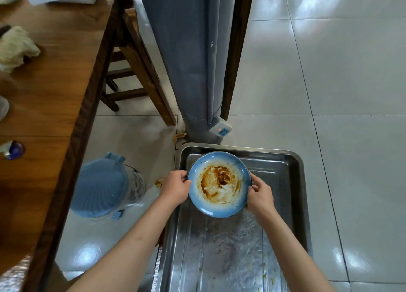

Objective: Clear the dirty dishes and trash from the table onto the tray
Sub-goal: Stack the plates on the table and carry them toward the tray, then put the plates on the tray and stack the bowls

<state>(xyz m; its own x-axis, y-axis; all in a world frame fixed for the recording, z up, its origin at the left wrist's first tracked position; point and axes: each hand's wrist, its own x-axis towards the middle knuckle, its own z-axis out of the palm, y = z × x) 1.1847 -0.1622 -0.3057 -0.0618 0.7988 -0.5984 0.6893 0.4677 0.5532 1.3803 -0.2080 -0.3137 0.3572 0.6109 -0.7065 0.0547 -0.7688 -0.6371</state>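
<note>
A blue plate smeared with brown sauce is over the far end of the steel tray. My left hand grips its left rim, thumb on top. On the opposite rim, my right hand holds on the same way. Whether the plate rests on the tray floor or hangs just above it I cannot tell. On the wooden table at the left lie a crumpled napkin and a small foil wrapper.
A blue lidded bin stands on the tiled floor between table and tray. Beyond the tray rise a grey pillar with a power strip at its foot, and a wooden chair. The tray's near part holds only food smears.
</note>
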